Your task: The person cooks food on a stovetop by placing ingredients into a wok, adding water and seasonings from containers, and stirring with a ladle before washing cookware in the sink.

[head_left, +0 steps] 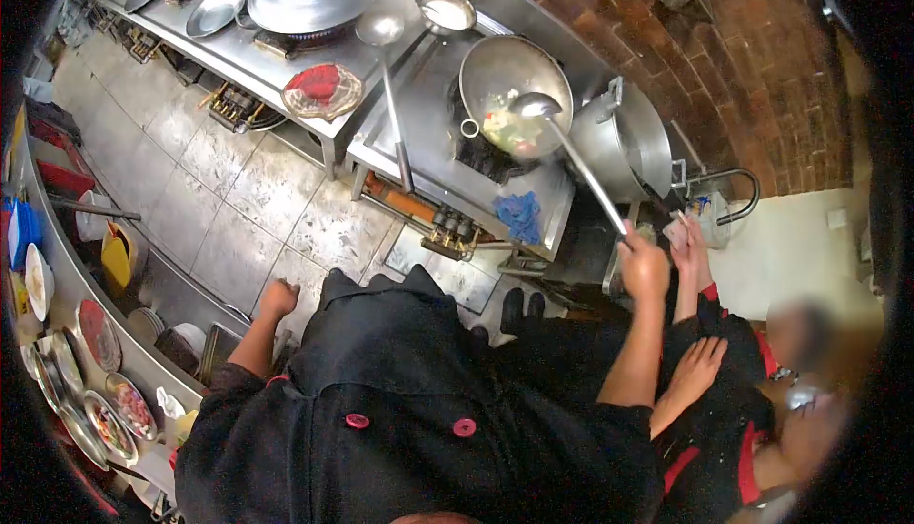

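Note:
My right hand [645, 267] is wrapped round the handle of a long metal ladle [586, 164]. The ladle's bowl rests inside a wok [517, 58], over pale and green chopped food [506, 128] with a few red bits. The wok is tilted on the burner, and a small ring handle shows on its near side. My left hand [278, 297] hangs low at my side above the tiled floor, its fingers curled into a loose fist. Nothing shows in it, and it is apart from the counters.
Right of the wok stands a large metal pot [624, 138]. A blue cloth [517, 217] lies on the stove's front corner; a second ladle [390, 96] extends over its edge. A co-worker's hands [693, 256] are close to my right arm. Plates of food [130, 405] line the left counter.

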`<control>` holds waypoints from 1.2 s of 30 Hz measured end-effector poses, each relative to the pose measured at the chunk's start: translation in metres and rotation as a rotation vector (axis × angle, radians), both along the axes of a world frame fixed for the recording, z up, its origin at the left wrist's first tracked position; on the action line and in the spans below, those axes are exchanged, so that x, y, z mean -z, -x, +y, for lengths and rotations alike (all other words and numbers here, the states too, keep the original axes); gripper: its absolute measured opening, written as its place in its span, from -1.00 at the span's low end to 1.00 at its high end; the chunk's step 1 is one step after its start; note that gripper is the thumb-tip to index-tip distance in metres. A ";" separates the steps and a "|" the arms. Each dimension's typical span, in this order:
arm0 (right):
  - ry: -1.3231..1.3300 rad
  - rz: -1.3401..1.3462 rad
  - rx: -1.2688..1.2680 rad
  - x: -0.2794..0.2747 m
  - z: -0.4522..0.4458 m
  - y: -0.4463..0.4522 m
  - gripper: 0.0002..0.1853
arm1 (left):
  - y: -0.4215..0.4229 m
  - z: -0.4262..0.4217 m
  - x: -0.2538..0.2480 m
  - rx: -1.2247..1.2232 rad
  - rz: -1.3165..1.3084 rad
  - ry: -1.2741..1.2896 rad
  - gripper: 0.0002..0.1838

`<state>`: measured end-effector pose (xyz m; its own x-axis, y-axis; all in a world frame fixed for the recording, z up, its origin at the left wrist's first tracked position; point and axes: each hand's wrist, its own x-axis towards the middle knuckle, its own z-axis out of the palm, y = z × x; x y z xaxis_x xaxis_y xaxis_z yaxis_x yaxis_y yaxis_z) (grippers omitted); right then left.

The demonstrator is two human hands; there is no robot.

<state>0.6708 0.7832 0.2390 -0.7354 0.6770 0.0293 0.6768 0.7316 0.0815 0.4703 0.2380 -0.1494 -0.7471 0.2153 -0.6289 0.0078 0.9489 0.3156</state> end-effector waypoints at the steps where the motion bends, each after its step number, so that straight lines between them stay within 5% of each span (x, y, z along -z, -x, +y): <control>1: 0.032 -0.046 0.044 -0.020 -0.007 -0.005 -0.62 | 0.003 0.002 0.008 0.015 -0.015 0.006 -0.51; 4: 0.138 -0.097 -0.014 -0.037 -0.008 -0.015 -0.62 | 0.017 0.039 0.051 0.443 0.054 -0.037 -0.50; 7: 0.300 -0.086 0.067 -0.006 -0.013 0.015 -0.62 | 0.017 0.151 -0.068 0.385 0.043 -0.214 -0.55; 9: 0.238 0.141 -0.015 0.075 0.014 0.003 -0.57 | 0.009 0.210 -0.085 0.452 0.044 -0.346 -0.57; 11: 0.481 0.411 0.112 0.173 0.049 -0.018 -0.56 | -0.003 0.261 -0.100 0.554 0.042 -0.446 -0.57; 13: 0.680 0.535 0.292 0.201 0.044 -0.009 -0.52 | -0.018 0.303 -0.083 0.613 0.073 -0.480 -0.57; 14: 0.784 0.570 0.438 0.160 0.002 0.018 -0.53 | -0.026 0.323 -0.080 0.645 0.013 -0.395 -0.58; 16: 0.678 0.549 0.248 0.234 0.041 0.012 -0.51 | -0.034 0.350 -0.083 0.686 -0.049 -0.314 -0.59; 18: 1.067 0.589 0.512 0.144 -0.013 0.044 -0.51 | -0.041 0.368 -0.085 0.707 -0.105 -0.234 -0.58; 20: 1.196 0.577 0.520 0.115 -0.005 0.030 -0.51 | -0.047 0.381 -0.072 0.473 -0.167 -0.259 -0.58; 22: 1.124 0.524 0.475 0.104 0.007 0.018 -0.52 | -0.049 0.388 -0.089 0.192 -0.223 -0.236 -0.60; 23: 1.062 0.533 0.404 0.107 0.016 0.018 -0.53 | -0.055 0.392 -0.054 0.271 -0.121 -0.176 -0.61; 28: 0.402 0.284 0.080 0.139 0.058 0.076 -0.57 | -0.065 0.396 -0.071 0.198 -0.109 -0.109 -0.62; 31: 0.449 0.244 0.008 0.143 0.071 0.070 -0.55 | -0.069 0.394 -0.051 0.303 -0.062 -0.096 -0.63; 33: 0.459 0.285 -0.131 0.123 0.072 0.046 -0.55 | -0.071 0.391 -0.084 0.306 -0.016 -0.093 -0.69; 36: 0.296 0.093 0.097 0.060 0.038 0.026 -0.57 | -0.069 0.390 -0.081 0.344 0.017 -0.072 -0.72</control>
